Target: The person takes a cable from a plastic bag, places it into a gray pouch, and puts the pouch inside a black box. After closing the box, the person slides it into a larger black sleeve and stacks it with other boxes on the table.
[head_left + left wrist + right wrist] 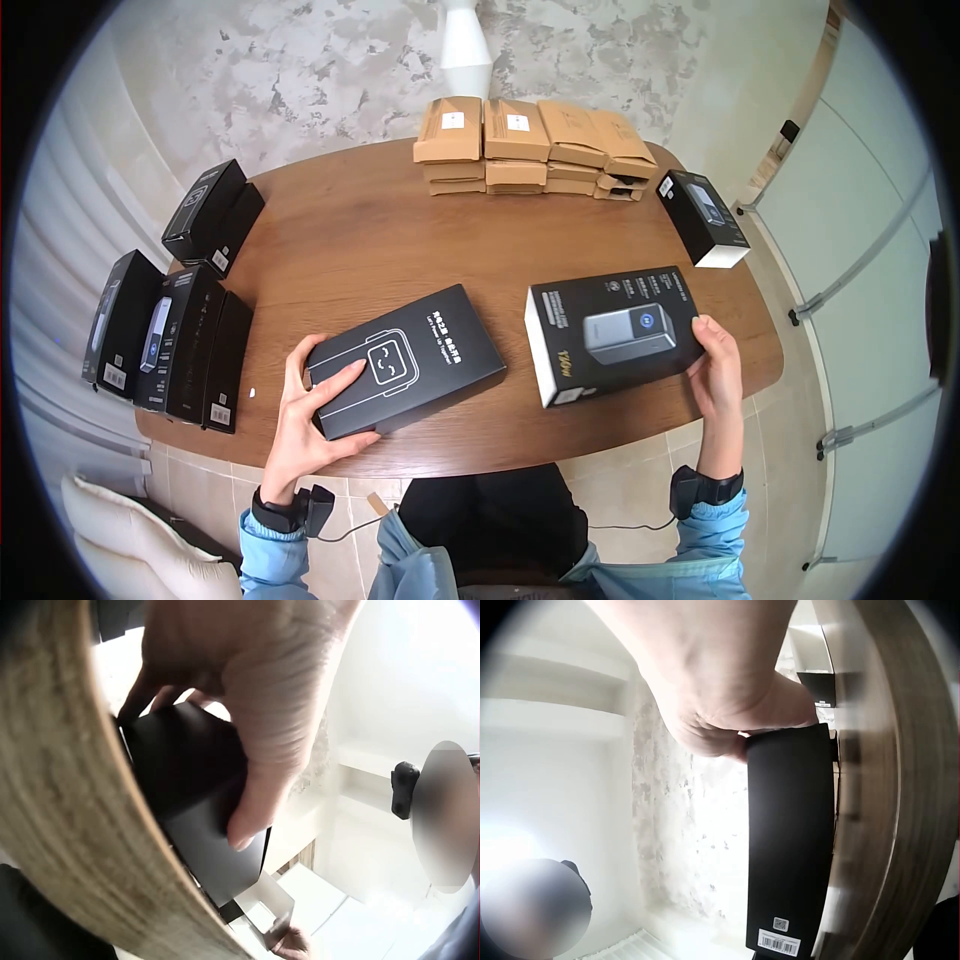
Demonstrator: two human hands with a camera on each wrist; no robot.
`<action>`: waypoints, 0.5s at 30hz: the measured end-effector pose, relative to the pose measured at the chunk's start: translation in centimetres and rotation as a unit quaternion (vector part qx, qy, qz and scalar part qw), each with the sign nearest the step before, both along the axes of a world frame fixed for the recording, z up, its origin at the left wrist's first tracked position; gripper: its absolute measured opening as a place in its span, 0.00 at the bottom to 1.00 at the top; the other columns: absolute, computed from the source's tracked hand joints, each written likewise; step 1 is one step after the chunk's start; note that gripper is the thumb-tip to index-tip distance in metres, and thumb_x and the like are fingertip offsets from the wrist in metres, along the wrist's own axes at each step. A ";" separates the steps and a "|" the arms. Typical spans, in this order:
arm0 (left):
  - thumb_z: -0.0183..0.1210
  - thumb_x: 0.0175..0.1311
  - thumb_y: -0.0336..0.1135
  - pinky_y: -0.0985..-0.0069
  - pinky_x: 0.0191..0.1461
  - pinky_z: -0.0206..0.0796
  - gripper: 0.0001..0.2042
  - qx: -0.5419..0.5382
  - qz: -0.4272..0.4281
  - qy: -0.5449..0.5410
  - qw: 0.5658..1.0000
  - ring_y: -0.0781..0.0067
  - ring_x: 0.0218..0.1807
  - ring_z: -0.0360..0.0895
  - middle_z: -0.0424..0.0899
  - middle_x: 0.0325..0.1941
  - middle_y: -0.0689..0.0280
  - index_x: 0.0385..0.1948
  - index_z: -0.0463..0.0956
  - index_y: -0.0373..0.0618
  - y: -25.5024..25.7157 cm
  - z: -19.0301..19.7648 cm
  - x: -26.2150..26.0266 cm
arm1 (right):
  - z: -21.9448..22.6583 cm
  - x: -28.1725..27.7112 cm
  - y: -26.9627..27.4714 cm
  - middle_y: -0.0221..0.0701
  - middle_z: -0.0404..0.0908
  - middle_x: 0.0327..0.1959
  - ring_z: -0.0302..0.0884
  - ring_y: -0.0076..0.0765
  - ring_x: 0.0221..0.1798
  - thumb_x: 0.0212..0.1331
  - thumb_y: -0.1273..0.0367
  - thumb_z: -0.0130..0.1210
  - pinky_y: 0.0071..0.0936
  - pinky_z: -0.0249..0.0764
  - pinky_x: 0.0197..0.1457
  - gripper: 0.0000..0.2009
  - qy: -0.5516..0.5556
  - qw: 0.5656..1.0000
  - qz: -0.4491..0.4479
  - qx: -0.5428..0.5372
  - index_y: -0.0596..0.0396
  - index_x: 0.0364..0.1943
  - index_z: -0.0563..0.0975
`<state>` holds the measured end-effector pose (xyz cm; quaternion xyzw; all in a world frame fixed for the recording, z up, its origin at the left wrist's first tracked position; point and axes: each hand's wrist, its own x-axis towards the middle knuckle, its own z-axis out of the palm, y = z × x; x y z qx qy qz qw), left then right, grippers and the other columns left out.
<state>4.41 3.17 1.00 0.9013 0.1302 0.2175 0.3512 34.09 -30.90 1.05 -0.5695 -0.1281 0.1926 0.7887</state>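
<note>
My left hand (305,415) grips the left end of a black box (420,360) with a line drawing and white text on top; thumb and fingers lie across it. In the left wrist view the hand (255,697) holds the dark box (217,840). To the right, my right hand (718,370) holds the right end of a black box (620,335) with a printed grey device and a white end. In the right wrist view, that box (787,832) shows a barcode label on its side, with the right hand (712,682) at its end.
Several black boxes (185,350) stand at the table's left edge, with more (210,220) behind them. Stacked brown cartons (545,130) lie at the back of the wooden table (370,240). Another black box (700,215) is at the back right.
</note>
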 end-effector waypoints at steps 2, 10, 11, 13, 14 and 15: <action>0.76 0.26 0.41 0.56 0.68 0.52 0.36 0.012 0.002 -0.016 1.000 0.46 0.67 0.57 0.55 0.66 0.46 0.50 0.79 0.50 0.2 -0.2 -0.2 | -0.6 0.0 1.0 0.27 0.78 0.31 0.74 0.19 0.34 0.66 0.67 0.48 0.18 0.69 0.43 0.08 -0.014 1.000 0.012 -0.010 0.54 0.30 0.72; 0.75 0.24 0.35 0.58 0.65 0.58 0.34 0.014 -0.056 -0.024 0.998 0.48 0.63 0.63 0.59 0.62 0.49 0.48 0.81 0.51 -0.2 0.7 -0.8 | -1.5 -0.7 3.1 0.28 0.80 0.32 0.75 0.20 0.36 0.65 0.67 0.48 0.18 0.69 0.43 0.08 0.007 0.999 0.051 -0.017 0.57 0.33 0.74; 0.75 0.24 0.35 0.58 0.65 0.58 0.34 0.015 -0.055 -0.025 0.998 0.48 0.63 0.63 0.59 0.62 0.49 0.48 0.81 0.51 -0.1 0.8 -0.7 | -1.6 -0.7 3.2 0.28 0.79 0.32 0.76 0.21 0.36 0.65 0.67 0.49 0.20 0.70 0.44 0.08 0.006 0.999 0.047 -0.012 0.57 0.32 0.74; 0.75 0.25 0.35 0.59 0.65 0.58 0.34 -0.005 -0.074 -0.016 0.997 0.49 0.62 0.63 0.59 0.63 0.50 0.47 0.81 0.51 0.1 1.1 -0.6 | -1.7 -0.7 3.3 0.29 0.80 0.32 0.76 0.22 0.36 0.65 0.67 0.49 0.21 0.71 0.45 0.08 0.014 0.999 0.049 -0.005 0.57 0.33 0.74; 0.75 0.25 0.35 0.59 0.65 0.58 0.34 -0.005 -0.074 -0.015 0.997 0.49 0.62 0.63 0.59 0.63 0.50 0.47 0.81 0.51 0.3 1.2 -0.6 | -1.9 -0.7 3.2 0.29 0.80 0.33 0.76 0.22 0.36 0.65 0.67 0.49 0.21 0.71 0.45 0.08 0.022 0.998 0.050 0.001 0.58 0.33 0.74; 0.75 0.25 0.35 0.59 0.65 0.58 0.34 0.005 -0.086 -0.011 0.996 0.49 0.62 0.63 0.59 0.63 0.50 0.47 0.81 0.51 0.6 1.3 -0.5 | -2.0 -0.7 3.2 0.29 0.80 0.33 0.76 0.22 0.36 0.65 0.67 0.49 0.21 0.71 0.45 0.08 0.023 0.998 0.051 0.001 0.58 0.33 0.74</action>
